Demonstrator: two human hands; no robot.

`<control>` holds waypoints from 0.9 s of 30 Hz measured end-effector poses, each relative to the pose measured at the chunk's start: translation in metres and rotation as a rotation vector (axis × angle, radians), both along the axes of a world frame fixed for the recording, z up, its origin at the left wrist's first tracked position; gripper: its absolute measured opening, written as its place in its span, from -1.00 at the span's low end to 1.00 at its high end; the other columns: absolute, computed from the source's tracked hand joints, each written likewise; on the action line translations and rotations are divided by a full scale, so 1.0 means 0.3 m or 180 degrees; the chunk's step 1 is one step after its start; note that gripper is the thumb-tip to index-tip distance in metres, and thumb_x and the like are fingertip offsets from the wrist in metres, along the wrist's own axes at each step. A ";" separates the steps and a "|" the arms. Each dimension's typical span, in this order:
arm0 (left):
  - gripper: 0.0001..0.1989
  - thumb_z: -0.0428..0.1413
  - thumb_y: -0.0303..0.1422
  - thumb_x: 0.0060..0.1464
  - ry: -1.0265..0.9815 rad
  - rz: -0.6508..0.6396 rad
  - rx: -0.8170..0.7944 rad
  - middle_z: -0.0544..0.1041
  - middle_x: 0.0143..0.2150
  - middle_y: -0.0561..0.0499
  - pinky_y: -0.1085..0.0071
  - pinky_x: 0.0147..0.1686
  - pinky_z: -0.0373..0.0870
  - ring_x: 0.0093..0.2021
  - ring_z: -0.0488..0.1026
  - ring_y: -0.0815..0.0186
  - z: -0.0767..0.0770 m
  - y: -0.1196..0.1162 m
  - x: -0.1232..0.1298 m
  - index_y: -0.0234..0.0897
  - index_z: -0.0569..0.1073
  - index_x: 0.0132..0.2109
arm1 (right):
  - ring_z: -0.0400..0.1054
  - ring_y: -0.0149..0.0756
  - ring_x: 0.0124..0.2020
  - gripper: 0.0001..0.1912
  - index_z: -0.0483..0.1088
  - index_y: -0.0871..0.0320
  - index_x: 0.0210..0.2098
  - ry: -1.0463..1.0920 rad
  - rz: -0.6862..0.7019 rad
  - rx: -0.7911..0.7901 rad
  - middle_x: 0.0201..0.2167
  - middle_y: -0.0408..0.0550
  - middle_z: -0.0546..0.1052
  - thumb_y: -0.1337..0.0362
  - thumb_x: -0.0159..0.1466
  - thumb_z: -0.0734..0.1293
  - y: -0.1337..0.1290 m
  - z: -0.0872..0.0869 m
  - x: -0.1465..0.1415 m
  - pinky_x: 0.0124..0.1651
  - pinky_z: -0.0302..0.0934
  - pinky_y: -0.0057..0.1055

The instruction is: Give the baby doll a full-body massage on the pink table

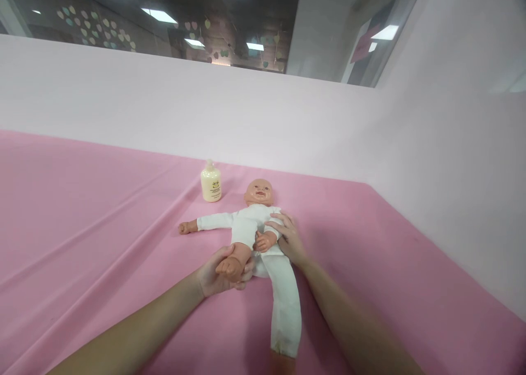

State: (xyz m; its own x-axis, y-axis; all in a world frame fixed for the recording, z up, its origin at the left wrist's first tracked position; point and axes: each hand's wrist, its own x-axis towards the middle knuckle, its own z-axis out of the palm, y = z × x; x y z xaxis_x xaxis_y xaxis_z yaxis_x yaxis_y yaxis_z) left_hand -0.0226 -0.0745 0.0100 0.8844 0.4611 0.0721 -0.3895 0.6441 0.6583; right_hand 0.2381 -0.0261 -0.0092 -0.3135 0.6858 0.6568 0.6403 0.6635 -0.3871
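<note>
A baby doll in white clothes lies face up on the pink cloth, its head toward the wall. My left hand is closed around one bare lower leg, holding it bent and raised toward me; the foot hides part of my palm. At the doll's other side, my right hand is wrapped over its bent arm, with the fingers across the white sleeve; the thumb is hidden. The doll's other arm stretches out to the left. Its other leg lies straight toward me, the foot partly cut off by the frame.
A pump bottle of pale yellow liquid stands left of the doll's head. Pink cloth with some creases covers the surface. A white wall rises behind and on the right, with a window above.
</note>
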 end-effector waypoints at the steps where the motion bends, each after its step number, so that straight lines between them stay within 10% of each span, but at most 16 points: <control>1: -0.53 0.06 0.05 0.13 -0.0017 -0.0001 -0.0018 0.26 -0.33 0.04 0.43 -0.48 0.02 -0.48 0.10 0.44 -0.004 0.001 0.000 -0.33 0.43 -0.21 | -0.02 -0.17 0.34 -0.25 0.47 -0.01 0.05 -0.0017 -0.0004 0.0012 0.19 -0.10 0.35 0.66 0.03 0.07 0.000 0.000 0.000 0.35 0.04 0.02; 27: -0.50 0.09 0.10 0.11 -0.0110 -0.0191 -0.0151 0.33 -0.30 0.04 0.46 -0.53 0.00 -0.58 0.06 0.52 -0.035 0.015 -0.007 -0.30 0.46 -0.17 | -0.01 -0.16 0.34 -0.29 0.49 -0.02 0.02 -0.0065 -0.0024 0.0048 0.18 -0.10 0.36 0.66 0.05 0.08 -0.001 0.002 0.001 0.35 0.04 0.01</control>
State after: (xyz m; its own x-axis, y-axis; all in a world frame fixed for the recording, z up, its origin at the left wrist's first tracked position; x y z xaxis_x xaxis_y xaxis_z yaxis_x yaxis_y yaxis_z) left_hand -0.0247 -0.0701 -0.0004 0.9079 0.4110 0.0824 -0.3712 0.6971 0.6134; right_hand 0.2383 -0.0263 -0.0086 -0.3217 0.6782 0.6607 0.6530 0.6643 -0.3639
